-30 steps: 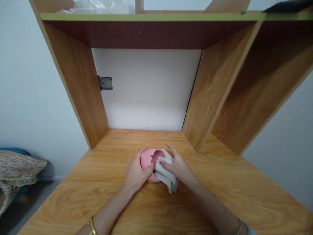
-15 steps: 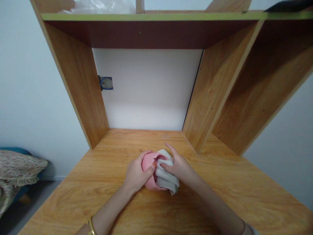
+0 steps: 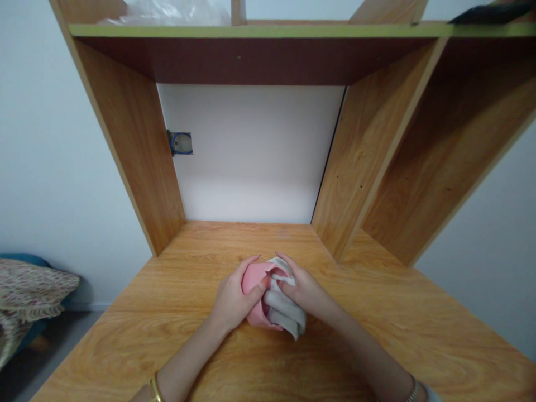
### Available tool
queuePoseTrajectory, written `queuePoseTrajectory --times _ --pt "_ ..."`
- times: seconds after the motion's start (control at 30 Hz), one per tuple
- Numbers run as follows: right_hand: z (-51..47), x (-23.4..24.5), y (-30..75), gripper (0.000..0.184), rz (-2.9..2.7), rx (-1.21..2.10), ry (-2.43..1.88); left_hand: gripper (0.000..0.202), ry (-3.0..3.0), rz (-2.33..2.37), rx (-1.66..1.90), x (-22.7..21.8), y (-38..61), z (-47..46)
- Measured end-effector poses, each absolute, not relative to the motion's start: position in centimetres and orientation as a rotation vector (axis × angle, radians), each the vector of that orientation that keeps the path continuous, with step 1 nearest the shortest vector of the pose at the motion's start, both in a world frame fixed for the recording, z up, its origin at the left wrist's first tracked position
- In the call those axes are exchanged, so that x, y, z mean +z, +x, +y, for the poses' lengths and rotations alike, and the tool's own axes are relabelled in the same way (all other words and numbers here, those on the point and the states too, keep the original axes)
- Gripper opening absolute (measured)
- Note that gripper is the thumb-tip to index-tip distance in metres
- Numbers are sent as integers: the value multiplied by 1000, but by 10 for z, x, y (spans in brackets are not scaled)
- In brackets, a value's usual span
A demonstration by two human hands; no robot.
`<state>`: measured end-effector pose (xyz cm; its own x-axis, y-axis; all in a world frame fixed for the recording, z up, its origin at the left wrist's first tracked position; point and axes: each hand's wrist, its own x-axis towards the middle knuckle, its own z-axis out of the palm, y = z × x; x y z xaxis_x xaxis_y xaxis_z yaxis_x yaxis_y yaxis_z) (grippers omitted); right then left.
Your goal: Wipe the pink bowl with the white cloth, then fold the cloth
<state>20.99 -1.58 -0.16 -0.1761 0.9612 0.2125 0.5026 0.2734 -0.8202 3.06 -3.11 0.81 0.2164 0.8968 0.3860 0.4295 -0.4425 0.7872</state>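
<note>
My left hand (image 3: 234,296) grips a pink cup-like container (image 3: 254,274) by its wall, the thumb hooked over the rim. The container is tilted so its mouth faces right. A light grey cloth (image 3: 285,306) is partly inside that mouth, and its folds hang out over the lower right side. My right hand (image 3: 305,287) is closed on the cloth, thumb pressing into the folds at the mouth and fingers behind the far edge. How deep the cloth reaches inside is hidden.
A wooden desk (image 3: 176,335) lies beneath my hands. Upright wooden panels (image 3: 129,151) and a shelf (image 3: 251,58) frame a white back wall (image 3: 255,151) with an open socket box (image 3: 182,143). Clear plastic wrap (image 3: 176,12) sits above. A fringed blanket (image 3: 33,287) is at far left.
The fingers of my right hand have closed in around the cloth and container edge. The cloth has shifted slightly. My left hand keeps its grip.
</note>
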Motion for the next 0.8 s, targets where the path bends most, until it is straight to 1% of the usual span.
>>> queuePoseTrajectory --times 0.2,0.33,0.47,0.57,0.67,0.8 --pt "-15 -2 207 60 -1652 746 -1345 66 1871 1329 1191 6 28 -29" --pt "-12 -4 207 63 -1469 695 -1400 75 1795 1255 1242 1 30 -27" --pt "-7 -8 207 61 -1299 683 -1306 80 1795 1227 1192 -2 38 -29" --pt "-5 -12 205 57 -1254 711 -1246 79 1804 1234 1150 -4 43 -33" --pt "-6 -14 201 55 -1246 770 -1226 69 1801 1161 1193 -6 45 -34" --pt "-8 -13 197 62 -1247 886 -1231 60 1746 1107 1260 -9 43 -31"
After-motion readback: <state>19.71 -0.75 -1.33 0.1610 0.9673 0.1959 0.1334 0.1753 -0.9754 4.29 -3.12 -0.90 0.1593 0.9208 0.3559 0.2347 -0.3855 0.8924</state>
